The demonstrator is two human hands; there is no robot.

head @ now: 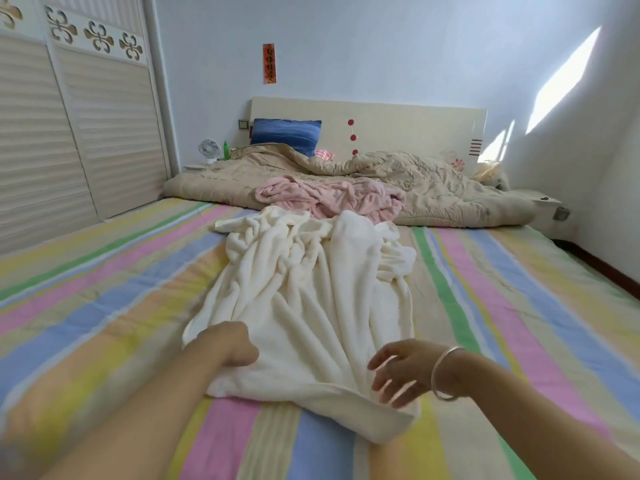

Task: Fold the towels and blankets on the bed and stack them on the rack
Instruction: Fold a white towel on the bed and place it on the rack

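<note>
A rumpled cream fleece blanket (304, 299) is spread mid-frame on the pastel-striped bed (519, 323). Its near left edge is clenched in the left hand (227, 344). The right hand (398, 372) is held released, its fingers spread over the near right corner.

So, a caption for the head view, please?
Left hand grips a rumpled cream blanket on the striped bed; right hand open over it.

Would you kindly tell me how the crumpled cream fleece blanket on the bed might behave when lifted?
The cream fleece blanket would probably flop and drape, since it lies in deep soft folds. Held only where the left hand grips its near edge, the rest would likely trail. Its plush pile may drag on the striped bedsheet rather than slide.
</note>
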